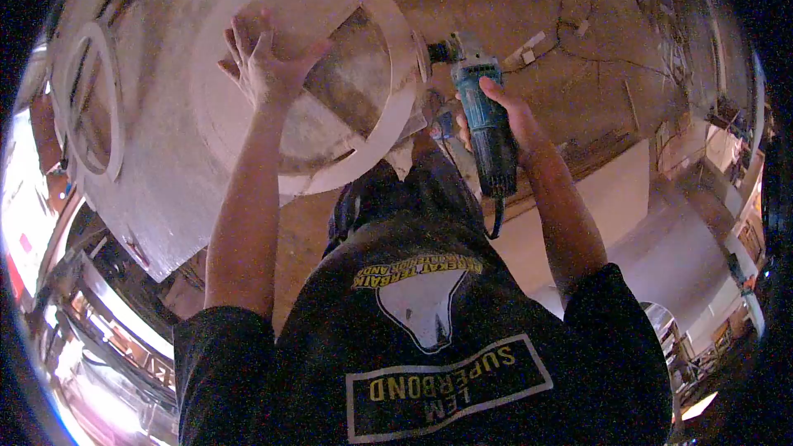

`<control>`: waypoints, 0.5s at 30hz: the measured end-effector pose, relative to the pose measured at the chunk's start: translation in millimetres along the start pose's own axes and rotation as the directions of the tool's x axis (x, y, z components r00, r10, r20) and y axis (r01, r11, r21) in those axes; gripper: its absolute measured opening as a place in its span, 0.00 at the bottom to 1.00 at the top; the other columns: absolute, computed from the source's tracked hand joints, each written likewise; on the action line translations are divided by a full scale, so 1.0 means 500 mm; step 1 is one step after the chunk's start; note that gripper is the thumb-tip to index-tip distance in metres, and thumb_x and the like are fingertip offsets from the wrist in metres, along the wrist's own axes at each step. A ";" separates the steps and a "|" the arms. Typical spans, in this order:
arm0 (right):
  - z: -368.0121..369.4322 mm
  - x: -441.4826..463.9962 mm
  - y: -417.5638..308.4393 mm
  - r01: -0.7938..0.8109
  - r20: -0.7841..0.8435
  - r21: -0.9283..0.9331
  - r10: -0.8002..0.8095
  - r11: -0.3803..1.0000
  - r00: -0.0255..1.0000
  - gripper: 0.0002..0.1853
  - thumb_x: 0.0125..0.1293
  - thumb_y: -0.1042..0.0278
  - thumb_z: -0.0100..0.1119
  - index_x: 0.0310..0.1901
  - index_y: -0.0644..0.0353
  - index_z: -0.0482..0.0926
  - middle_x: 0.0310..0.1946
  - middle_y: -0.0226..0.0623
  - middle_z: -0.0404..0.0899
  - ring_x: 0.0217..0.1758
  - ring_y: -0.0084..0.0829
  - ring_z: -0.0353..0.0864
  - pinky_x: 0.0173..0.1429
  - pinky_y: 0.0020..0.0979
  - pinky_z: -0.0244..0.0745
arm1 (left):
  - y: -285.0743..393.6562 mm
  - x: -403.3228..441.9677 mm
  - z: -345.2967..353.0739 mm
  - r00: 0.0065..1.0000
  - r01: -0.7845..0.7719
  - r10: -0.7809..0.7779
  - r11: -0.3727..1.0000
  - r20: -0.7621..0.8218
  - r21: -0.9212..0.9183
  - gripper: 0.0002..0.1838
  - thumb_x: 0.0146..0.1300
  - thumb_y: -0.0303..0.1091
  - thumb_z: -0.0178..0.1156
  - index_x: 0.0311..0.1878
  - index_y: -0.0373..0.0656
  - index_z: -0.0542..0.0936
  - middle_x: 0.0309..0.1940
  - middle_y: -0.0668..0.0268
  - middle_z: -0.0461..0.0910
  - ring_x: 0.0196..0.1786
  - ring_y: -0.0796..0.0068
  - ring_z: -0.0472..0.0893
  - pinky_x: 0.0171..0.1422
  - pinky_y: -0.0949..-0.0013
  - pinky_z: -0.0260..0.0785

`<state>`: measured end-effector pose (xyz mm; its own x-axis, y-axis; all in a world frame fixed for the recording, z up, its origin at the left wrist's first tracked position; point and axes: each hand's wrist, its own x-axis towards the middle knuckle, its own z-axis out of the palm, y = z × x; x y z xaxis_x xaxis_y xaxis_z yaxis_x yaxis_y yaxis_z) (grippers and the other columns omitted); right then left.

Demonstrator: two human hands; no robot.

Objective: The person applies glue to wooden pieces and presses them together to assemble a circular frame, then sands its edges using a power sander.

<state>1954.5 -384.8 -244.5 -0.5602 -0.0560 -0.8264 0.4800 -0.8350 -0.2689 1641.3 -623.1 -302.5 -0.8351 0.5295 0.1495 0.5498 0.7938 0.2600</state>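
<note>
My left hand (268, 66) lies with fingers spread on a large pale round ring piece (382, 136), which has a dusty, dark opening inside it. My right hand (516, 116) is wrapped round the teal and black body of an angle grinder (486, 128). The grinder's disc (423, 58) is edge-on at the ring's right outer rim; whether it touches cannot be made out. From the grinder's lower end runs a black cord (498, 219).
A second pale ring (117, 136) is at the far left of the worktable (153, 219). A dark cable (611, 62) with a pale connector (529, 54) trails across the dusty floor at the upper right. Large pale boards (595, 190) lie on the right.
</note>
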 end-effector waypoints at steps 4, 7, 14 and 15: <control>0.021 -0.017 0.024 0.052 -0.060 -0.004 -0.052 0.999 0.997 0.36 0.71 0.33 0.58 0.63 0.60 0.75 0.37 0.42 0.85 0.32 0.37 0.86 0.37 0.38 0.84 | 0.010 0.002 -0.011 0.999 0.026 -0.028 0.998 0.038 0.064 0.64 0.40 0.82 0.72 0.81 0.63 0.65 0.86 0.55 0.48 0.88 0.52 0.40 0.85 0.31 0.27; 0.040 -0.034 0.040 0.103 -0.129 -0.070 -0.111 0.992 0.985 0.34 0.71 0.34 0.58 0.61 0.60 0.77 0.36 0.41 0.86 0.30 0.35 0.86 0.36 0.36 0.84 | 0.011 -0.001 -0.010 0.998 0.032 -0.036 0.996 0.043 0.081 0.64 0.41 0.82 0.70 0.82 0.63 0.65 0.86 0.55 0.48 0.88 0.53 0.40 0.85 0.31 0.26; 0.043 -0.039 0.087 0.118 -0.159 -0.019 -0.120 0.993 0.980 0.31 0.70 0.35 0.60 0.55 0.59 0.80 0.33 0.39 0.86 0.29 0.33 0.86 0.36 0.36 0.84 | 0.032 0.000 -0.028 0.998 0.049 -0.052 0.997 0.046 0.065 0.64 0.39 0.83 0.70 0.81 0.64 0.65 0.85 0.53 0.49 0.88 0.51 0.41 0.84 0.31 0.28; 0.042 -0.039 0.092 0.125 -0.145 0.007 -0.122 0.992 0.982 0.28 0.71 0.38 0.61 0.52 0.58 0.81 0.32 0.40 0.87 0.30 0.34 0.87 0.37 0.36 0.84 | 0.035 -0.002 -0.033 0.998 0.044 -0.047 0.997 0.049 0.063 0.64 0.39 0.83 0.70 0.81 0.65 0.65 0.85 0.52 0.49 0.88 0.51 0.41 0.84 0.31 0.28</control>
<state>1973.6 -433.8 -230.3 -0.5108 0.1265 -0.8503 0.4016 -0.8394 -0.3662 1651.7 -614.6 -282.2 -0.8579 0.5059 0.0903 0.5130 0.8333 0.2059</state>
